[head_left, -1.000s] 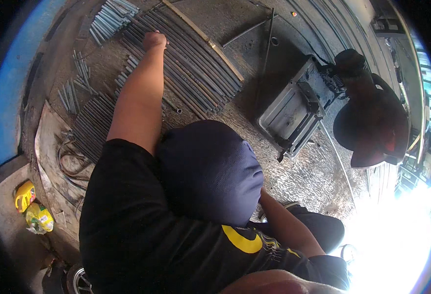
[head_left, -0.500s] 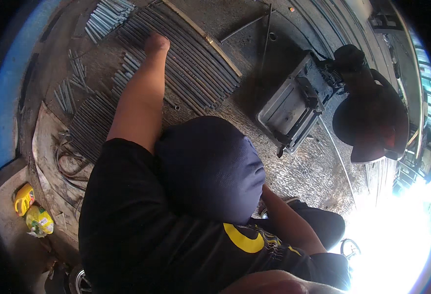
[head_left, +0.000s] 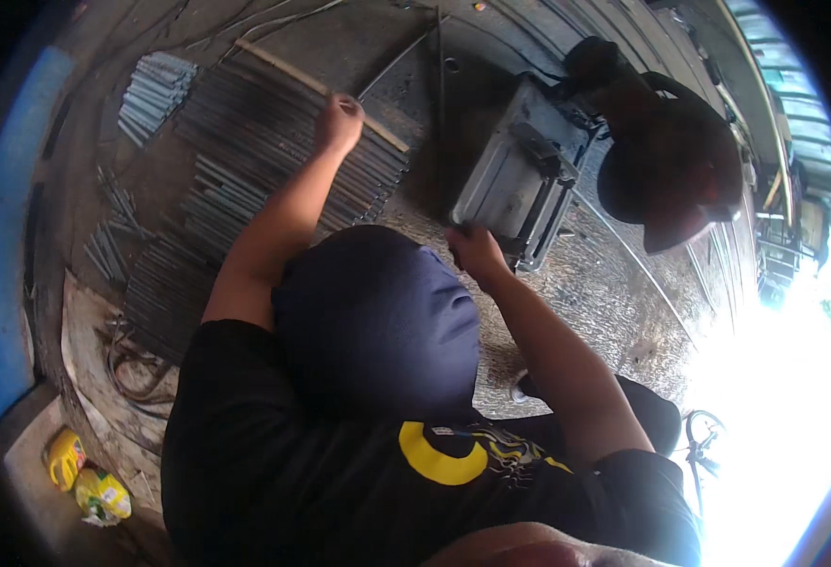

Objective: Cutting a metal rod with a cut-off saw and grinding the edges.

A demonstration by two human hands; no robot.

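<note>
My left hand (head_left: 342,125) is held over a row of dark metal rods (head_left: 274,113), by the wooden strip (head_left: 382,134) along their far side. Its fingers are curled; what they hold, if anything, does not show. Close to the near corner of a grey metal machine base (head_left: 491,180), my right hand (head_left: 478,253) has its fingers bent together, and I cannot make out what is in them. On that base stands a dark machine with a large rounded guard (head_left: 670,161). Shorter grey rods (head_left: 222,194) lie beside the dark ones, under my left forearm.
A bundle of pale metal rods (head_left: 155,90) lies at the far left, with loose short pieces (head_left: 113,231) nearer. A dark bar (head_left: 396,64) lies beyond the strip. A yellow jug (head_left: 66,460) and yellow bag (head_left: 103,496) sit at lower left. Strong glare fills the right.
My left hand has shifted right across the rods toward the wooden strip. My right hand has come up from beside my lap to the machine base. The whole view has turned slightly.
</note>
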